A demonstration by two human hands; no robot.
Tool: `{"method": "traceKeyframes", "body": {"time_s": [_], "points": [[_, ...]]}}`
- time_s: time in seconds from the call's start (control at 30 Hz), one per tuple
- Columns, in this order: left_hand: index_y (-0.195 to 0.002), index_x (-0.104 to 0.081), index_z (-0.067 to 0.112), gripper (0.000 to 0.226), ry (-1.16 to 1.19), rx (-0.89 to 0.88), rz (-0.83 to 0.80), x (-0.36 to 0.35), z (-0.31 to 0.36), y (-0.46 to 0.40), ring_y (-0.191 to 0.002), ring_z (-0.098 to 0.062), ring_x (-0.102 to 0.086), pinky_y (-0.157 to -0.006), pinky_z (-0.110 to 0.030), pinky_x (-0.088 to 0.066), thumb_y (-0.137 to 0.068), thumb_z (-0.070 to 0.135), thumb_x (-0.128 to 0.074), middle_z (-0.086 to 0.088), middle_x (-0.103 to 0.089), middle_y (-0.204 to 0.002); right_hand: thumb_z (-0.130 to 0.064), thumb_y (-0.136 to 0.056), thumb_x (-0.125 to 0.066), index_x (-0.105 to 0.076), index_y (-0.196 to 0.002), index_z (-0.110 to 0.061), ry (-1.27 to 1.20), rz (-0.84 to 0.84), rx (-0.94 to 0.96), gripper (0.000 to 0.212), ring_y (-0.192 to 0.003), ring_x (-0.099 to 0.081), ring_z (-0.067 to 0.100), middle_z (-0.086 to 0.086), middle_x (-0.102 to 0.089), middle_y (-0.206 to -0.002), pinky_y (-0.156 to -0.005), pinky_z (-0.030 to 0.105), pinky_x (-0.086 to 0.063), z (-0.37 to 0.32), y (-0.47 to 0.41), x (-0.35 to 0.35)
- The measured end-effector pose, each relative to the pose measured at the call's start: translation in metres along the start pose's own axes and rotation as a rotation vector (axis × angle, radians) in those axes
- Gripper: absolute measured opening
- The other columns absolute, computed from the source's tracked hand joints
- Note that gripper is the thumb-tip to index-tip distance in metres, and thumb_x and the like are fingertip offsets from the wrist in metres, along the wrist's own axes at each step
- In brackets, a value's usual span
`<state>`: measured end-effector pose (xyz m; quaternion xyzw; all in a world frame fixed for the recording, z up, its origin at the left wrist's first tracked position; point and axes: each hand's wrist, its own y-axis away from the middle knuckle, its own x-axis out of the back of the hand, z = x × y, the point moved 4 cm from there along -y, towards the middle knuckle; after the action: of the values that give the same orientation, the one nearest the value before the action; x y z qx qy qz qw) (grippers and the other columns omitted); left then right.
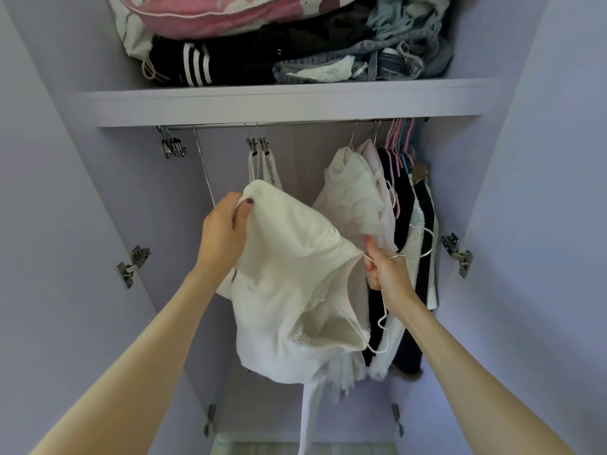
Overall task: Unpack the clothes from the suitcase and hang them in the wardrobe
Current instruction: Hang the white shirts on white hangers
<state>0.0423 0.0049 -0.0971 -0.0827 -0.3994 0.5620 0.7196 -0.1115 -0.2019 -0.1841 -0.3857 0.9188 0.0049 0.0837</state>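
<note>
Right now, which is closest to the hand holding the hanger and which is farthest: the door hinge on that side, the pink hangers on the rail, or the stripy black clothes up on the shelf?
From the right hand:
1. Door hinge, just to its right on the wardrobe wall.
2. Pink hangers, above it at the rail's right end.
3. Stripy black clothes, up on the shelf, far over to the left.

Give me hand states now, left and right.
Left hand: pinching the top edge of the white garment.
Right hand: gripping the white hanger, partly inside the garment.
</note>
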Motion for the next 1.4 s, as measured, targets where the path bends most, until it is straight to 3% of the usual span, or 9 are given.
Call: {"method": "traceKeyframes", "body": {"time_s": [0.23,0.47,0.7,0.83,0.93,1.1,1.2,1.3,1.4], "points": [[-0.113,-0.064,0.018,0.029,-0.22,-0.094,0.028,0.006,0.013,-0.013,-0.098,-0.025,-0.039,-0.088,-0.028,-0.021,-0.099,0.027,-0.041,-0.004,-0.045,-0.095,-0.025,-0.094,-0.054,-0.031,-0.046,-0.016,0.126,-0.011,0.012,0.055,-0.035,-0.02,0.004,-0.001,-0.025,-0.047,-0.036,0.015,-0.02,0.021,0.01,0.0],[-0.101,-0.071,0.022,0.026,-0.276,-0.116,0.062,0.017,0.021,-0.019,-0.109,-0.024,-0.035,-0.079,-0.027,-0.01,-0.096,0.032,-0.048,0.001,-0.051,-0.097,-0.032,-0.095,-0.051,-0.032,-0.043,-0.016,-0.105,-0.005,-0.036,0.058,-0.036,-0.017,0.005,-0.008,-0.023,-0.043,-0.036,0.017,-0.013,0.022,0.012,-0.001],[-0.095,-0.068,0.018,0.028,-0.45,-0.243,-0.02,0.009,0.011,-0.006,-0.108,-0.024,-0.04,-0.072,-0.027,-0.007,-0.095,0.028,-0.042,0.001,-0.058,-0.098,-0.032,-0.096,-0.049,-0.03,-0.046,-0.015,0.168,0.037,0.072,0.056,-0.034,-0.025,0.003,-0.006,-0.028,-0.04,-0.038,0.013,-0.024,0.013,0.013,-0.018],[-0.093,-0.07,0.026,0.047,-0.608,-0.422,-0.21,-0.01,0.023,0.015,-0.105,-0.019,-0.053,-0.091,-0.038,-0.017,-0.087,0.046,-0.028,0.007,-0.065,-0.098,-0.045,-0.096,-0.041,-0.035,-0.04,-0.017,0.225,0.076,0.109,0.063,-0.035,-0.035,0.004,-0.009,-0.037,-0.036,-0.05,0.022,-0.034,0.008,0.003,-0.029],[-0.112,-0.062,0.027,0.036,-0.641,-0.52,-0.42,-0.041,0.036,0.036,-0.1,-0.019,-0.059,-0.082,-0.03,-0.032,-0.096,0.047,-0.036,0.006,-0.064,-0.107,-0.057,-0.093,-0.036,-0.05,-0.034,-0.018,0.346,0.065,0.145,0.073,-0.046,-0.051,0.007,-0.003,-0.053,-0.042,-0.064,0.03,-0.044,0.001,0.001,-0.044],[-0.103,-0.063,0.014,0.025,-0.485,-0.413,-0.376,-0.046,0.019,0.033,-0.09,-0.028,-0.058,-0.073,-0.031,-0.034,-0.098,0.026,-0.042,-0.004,-0.064,-0.091,-0.047,-0.092,-0.05,-0.062,-0.062,-0.021,0.285,-0.119,0.192,0.041,-0.067,-0.06,0.007,-0.013,-0.062,-0.057,-0.077,0.026,-0.048,-0.015,0.005,-0.045],[-0.097,-0.061,0.005,0.024,-0.401,-0.278,-0.362,-0.045,0.005,0.029,-0.085,-0.031,-0.056,-0.07,-0.031,-0.033,-0.098,0.02,-0.042,-0.007,-0.056,-0.085,-0.027,-0.092,-0.055,-0.066,-0.088,-0.012,0.415,0.129,0.447,0.019,-0.086,-0.057,0.008,-0.009,-0.061,-0.087,-0.082,0.022,-0.045,-0.016,0.01,-0.024],[-0.092,-0.059,-0.001,0.021,-0.297,-0.123,-0.297,-0.037,0.0,0.018,-0.084,-0.034,-0.055,-0.072,-0.033,-0.035,-0.097,0.014,-0.044,-0.012,-0.057,-0.084,-0.034,-0.089,-0.047,-0.048,-0.058,-0.019,0.551,0.213,0.693,0.034,-0.054,-0.042,0.005,-0.014,-0.044,-0.057,-0.054,0.013,-0.033,-0.003,0.026,-0.01],[-0.093,-0.062,0.01,0.022,-0.179,-0.011,-0.244,-0.027,0.008,0.01,-0.087,-0.03,-0.056,-0.085,-0.038,-0.043,-0.095,0.028,-0.049,-0.006,-0.061,-0.083,-0.036,-0.091,-0.043,-0.06,-0.064,-0.012,0.825,-0.063,0.451,0.04,-0.055,-0.054,0.015,0.0,-0.059,-0.058,-0.055,0.025,-0.039,0.037,0.024,-0.022]]}}
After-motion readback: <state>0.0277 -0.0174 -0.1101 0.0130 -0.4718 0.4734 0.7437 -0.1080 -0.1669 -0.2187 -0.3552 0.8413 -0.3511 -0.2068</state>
